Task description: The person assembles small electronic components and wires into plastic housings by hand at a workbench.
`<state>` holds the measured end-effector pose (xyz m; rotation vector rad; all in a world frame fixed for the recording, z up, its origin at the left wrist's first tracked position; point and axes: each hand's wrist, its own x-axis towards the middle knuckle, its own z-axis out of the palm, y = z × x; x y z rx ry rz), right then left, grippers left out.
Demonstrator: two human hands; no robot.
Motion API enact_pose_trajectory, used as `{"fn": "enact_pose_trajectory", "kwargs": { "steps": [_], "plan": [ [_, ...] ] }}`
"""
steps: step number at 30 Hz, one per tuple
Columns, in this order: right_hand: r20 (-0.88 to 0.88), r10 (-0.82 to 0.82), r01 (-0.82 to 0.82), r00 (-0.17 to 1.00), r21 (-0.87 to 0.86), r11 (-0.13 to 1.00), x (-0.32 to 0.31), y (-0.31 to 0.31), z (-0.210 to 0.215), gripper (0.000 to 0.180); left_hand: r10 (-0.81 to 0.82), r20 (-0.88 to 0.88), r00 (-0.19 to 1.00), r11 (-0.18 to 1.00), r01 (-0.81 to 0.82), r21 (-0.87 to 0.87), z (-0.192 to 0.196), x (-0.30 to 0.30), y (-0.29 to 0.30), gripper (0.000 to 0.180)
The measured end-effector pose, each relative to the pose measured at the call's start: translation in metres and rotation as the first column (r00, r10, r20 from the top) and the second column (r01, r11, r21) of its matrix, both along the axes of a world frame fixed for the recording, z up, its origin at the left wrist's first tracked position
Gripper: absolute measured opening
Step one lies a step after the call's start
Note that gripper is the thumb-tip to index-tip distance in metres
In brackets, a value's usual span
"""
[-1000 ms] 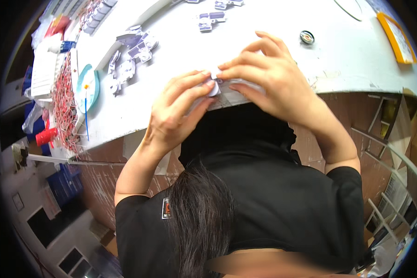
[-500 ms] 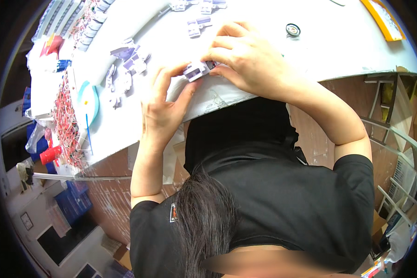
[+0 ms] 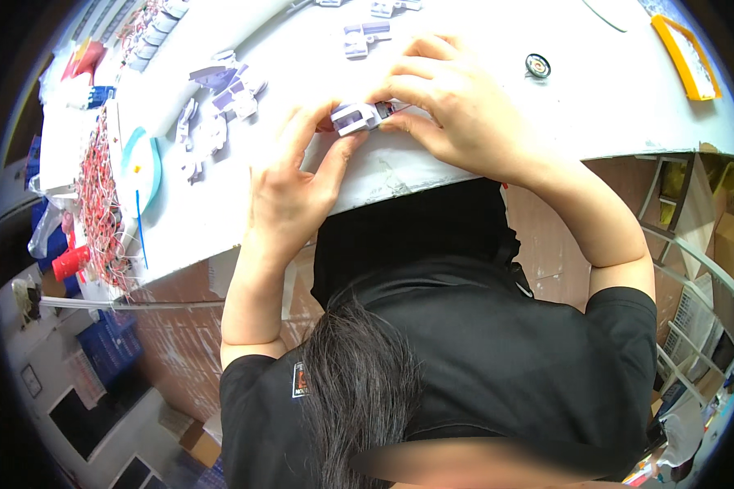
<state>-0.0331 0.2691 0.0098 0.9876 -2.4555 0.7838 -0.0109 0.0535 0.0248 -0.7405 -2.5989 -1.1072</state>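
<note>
Both hands meet at the near edge of the white surface (image 3: 481, 49), roughly mid-width. Left hand (image 3: 289, 191) and right hand (image 3: 457, 106) are pinched onto one small lilac-and-white plastic part (image 3: 357, 116), which sits between the fingertips just above the near edge. Left thumb and forefinger close on its left end; right fingers curl over its right end, thumb underneath. Neither hand is open: both are closed around the part. Whether the part rests on the surface or is lifted slightly, cannot tell.

Person wears a black short-sleeved shirt (image 3: 497, 359); dark hair (image 3: 359, 391) hangs in the lower centre of the view.

Further in from the hands, toward the left, a loose cluster of similar lilac parts (image 3: 220, 90) lies on the surface, well apart from the held one. Another lilac pair (image 3: 365, 37) lies near the far side, beyond the left fingers. A small round black-and-silver disc (image 3: 537, 64) sits to the right of the right hand, apart from it. A yellow-framed tray (image 3: 683, 55) lies at the right end of the surface. At the left end: a round teal-rimmed dish (image 3: 139, 167), and a heap of red-and-white wired pieces (image 3: 98, 204) along the left edge. A red cup-like thing (image 3: 72, 262) sits by the near-left corner. Blue crate (image 3: 110, 346) on the floor below.
</note>
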Motion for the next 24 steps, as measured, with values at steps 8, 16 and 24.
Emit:
{"fn": "enact_pose_trajectory", "kwargs": {
  "steps": [8,16,24],
  "plan": [
    [-0.029,-0.002,0.002,1.000,0.007,1.000,-0.001,0.003,-0.001,0.022,-0.004,0.000,1.000,1.000,0.004,0.009,0.001,0.000,0.000,0.033],
    [0.167,-0.006,0.017,0.986,-0.066,0.998,0.007,0.011,0.002,0.044,-0.013,0.170,0.985,0.986,-0.015,0.165,-0.007,-0.003,-0.009,0.037],
    [0.333,0.025,0.040,0.943,-0.188,0.981,0.012,0.013,0.014,0.036,-0.058,0.237,0.970,0.964,-0.007,0.265,-0.006,0.001,-0.012,0.038]
  ]
}}
